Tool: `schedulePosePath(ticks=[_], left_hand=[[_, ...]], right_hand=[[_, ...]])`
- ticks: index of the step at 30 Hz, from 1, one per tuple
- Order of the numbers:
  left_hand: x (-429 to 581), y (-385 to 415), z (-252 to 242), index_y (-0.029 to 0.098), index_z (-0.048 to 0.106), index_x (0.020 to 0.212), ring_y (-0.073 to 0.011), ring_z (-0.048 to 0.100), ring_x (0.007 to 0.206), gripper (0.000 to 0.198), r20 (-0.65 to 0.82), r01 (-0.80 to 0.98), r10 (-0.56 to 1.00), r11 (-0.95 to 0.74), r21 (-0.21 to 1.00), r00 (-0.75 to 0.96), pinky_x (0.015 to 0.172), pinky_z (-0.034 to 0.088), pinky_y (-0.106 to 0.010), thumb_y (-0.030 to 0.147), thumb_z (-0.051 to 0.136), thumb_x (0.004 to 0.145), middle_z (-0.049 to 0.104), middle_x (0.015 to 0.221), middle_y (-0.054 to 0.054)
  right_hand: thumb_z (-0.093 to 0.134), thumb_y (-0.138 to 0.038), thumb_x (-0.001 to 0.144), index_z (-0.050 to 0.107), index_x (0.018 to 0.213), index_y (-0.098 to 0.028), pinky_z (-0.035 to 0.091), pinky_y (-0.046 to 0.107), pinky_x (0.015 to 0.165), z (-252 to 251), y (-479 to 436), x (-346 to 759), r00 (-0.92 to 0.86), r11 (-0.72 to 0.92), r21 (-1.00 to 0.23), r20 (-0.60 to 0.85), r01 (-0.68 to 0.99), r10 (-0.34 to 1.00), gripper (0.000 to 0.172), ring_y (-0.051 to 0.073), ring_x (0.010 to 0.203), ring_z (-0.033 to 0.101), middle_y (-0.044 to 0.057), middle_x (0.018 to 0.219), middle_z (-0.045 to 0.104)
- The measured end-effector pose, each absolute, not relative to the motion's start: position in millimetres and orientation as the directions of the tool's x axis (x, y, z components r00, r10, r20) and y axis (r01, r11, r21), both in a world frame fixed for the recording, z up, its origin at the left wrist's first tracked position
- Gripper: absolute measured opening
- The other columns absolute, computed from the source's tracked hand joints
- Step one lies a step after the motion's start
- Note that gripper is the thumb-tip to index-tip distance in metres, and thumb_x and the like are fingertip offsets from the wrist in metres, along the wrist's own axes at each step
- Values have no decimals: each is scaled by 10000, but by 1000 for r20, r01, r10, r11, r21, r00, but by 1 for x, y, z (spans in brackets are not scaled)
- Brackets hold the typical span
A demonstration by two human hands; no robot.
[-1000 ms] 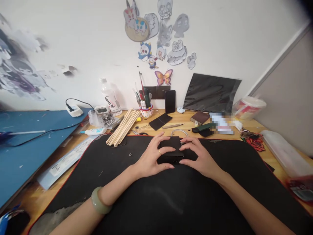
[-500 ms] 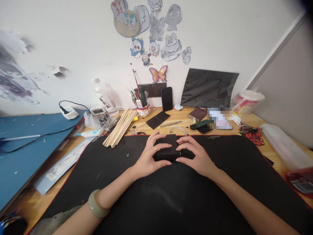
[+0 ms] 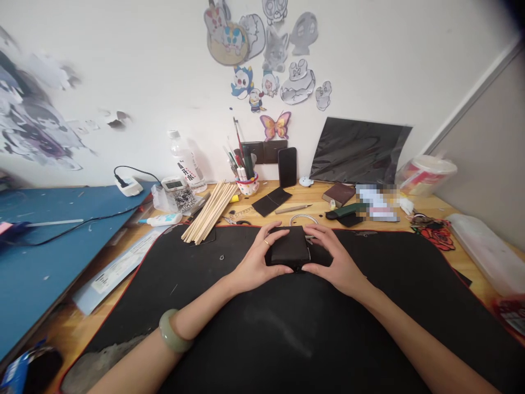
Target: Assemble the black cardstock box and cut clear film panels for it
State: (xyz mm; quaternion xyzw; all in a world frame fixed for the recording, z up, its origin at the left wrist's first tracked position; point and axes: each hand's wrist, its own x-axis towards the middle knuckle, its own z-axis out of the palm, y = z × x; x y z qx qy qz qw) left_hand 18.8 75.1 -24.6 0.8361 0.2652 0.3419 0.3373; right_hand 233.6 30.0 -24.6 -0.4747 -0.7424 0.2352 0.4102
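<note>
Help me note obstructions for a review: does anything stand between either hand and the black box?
Nothing visible does: the left hand and right hand are both directly at the black box. The wire ring lies beyond it, not between.

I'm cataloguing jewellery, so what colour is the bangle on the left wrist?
The bangle is pale green, seen best in the head view.

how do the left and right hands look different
The left hand wears a ring; none shows on the right hand. A green bangle circles the left hand's wrist, while the right hand's is bare. The left hand is at the left side of the black box, the right hand at its right. Both curve their fingers around it.
</note>
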Motion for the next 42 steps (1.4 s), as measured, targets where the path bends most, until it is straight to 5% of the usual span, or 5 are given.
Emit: schedulePosePath(ticks=[7, 14, 22, 32, 42], left_hand=[[18, 78, -34, 290, 91, 1384, -290, 169, 1333, 1006, 354, 206, 736, -550, 809, 577, 1062, 205, -500, 420, 729, 616, 141, 1447, -125], [21, 75, -44, 242, -272, 1334, -299, -34, 1354, 1294, 210, 264, 777, -435, 861, 593, 1064, 87, -545, 500, 730, 557, -100, 1471, -170], [18, 64, -31, 204, -205, 1367, -302, 78, 1352, 1220, 159, 259, 751, -406, 876, 641, 1075, 175, -498, 508, 697, 604, -8, 1478, -166], [16, 64, -35, 195, -172, 1379, -269, -76, 1351, 1057, 226, 295, 693, -548, 783, 685, 1094, 99, -484, 514, 589, 719, -143, 1470, -149], [16, 69, -42, 192, -145, 1384, -288, -36, 1353, 1013, 308, 356, 663, -669, 652, 682, 1082, 144, -500, 520, 562, 738, -110, 1468, -183]], right_hand=[[618, -388, 749, 379, 1303, -324, 279, 508, 1034, -27, 32, 237, -291, 397, -732, 277, 554, 916, 607, 277, 1307, 270, 51, 1435, 295], [587, -570, 693, -87, 1402, -285, 177, 520, 1058, -40, 27, 228, -272, 344, -815, 238, 467, 932, 1019, 275, 1354, 76, 85, 1500, -14], [490, -601, 739, -31, 1412, -274, 128, 502, 1072, -43, 22, 217, -320, 389, -738, 244, 551, 915, 911, 265, 1355, -16, 74, 1498, -69], [472, -620, 733, -5, 1400, -235, 139, 471, 1080, -43, 19, 217, -347, 392, -745, 228, 540, 910, 906, 255, 1358, -17, 117, 1486, -125], [370, -577, 818, 41, 1361, -215, 181, 453, 1072, -42, 19, 213, -348, 411, -728, 248, 548, 904, 731, 249, 1361, 32, 160, 1476, -126]])
